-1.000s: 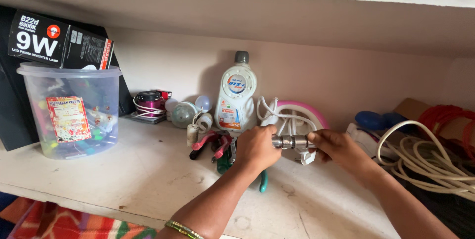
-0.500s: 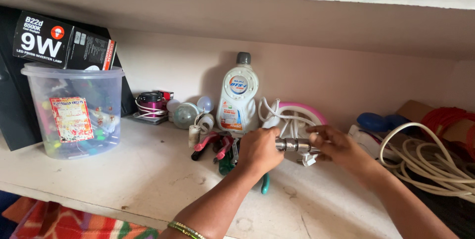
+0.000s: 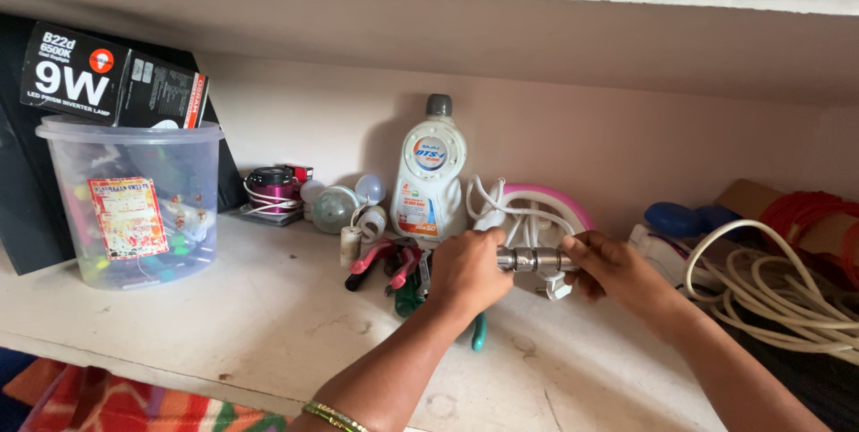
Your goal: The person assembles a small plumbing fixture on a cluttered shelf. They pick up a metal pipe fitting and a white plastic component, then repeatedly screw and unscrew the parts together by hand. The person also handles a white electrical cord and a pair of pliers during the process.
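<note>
A short ribbed metal fitting (image 3: 534, 259) is held level between both hands above the white shelf (image 3: 224, 334). My left hand (image 3: 467, 273) grips its left end, and my right hand (image 3: 610, 269) pinches its right end with the fingertips. Just behind them lies a coil of white cable with a pink ring (image 3: 537, 208). Pliers with red and green handles (image 3: 398, 271) lie under and left of my left hand.
A white plastic bottle (image 3: 430, 173) stands at the back wall. A clear plastic tub (image 3: 134, 204) with small items and a dark lamp box (image 3: 107, 79) stand at the left. Round bulbs (image 3: 335, 207), a small maroon device (image 3: 270, 190), thick white cable (image 3: 778, 293) and red cord (image 3: 805, 213) lie around.
Both hands with the metal fitting have shifted slightly down and to the right. Everything else on the shelf stays where it was.
</note>
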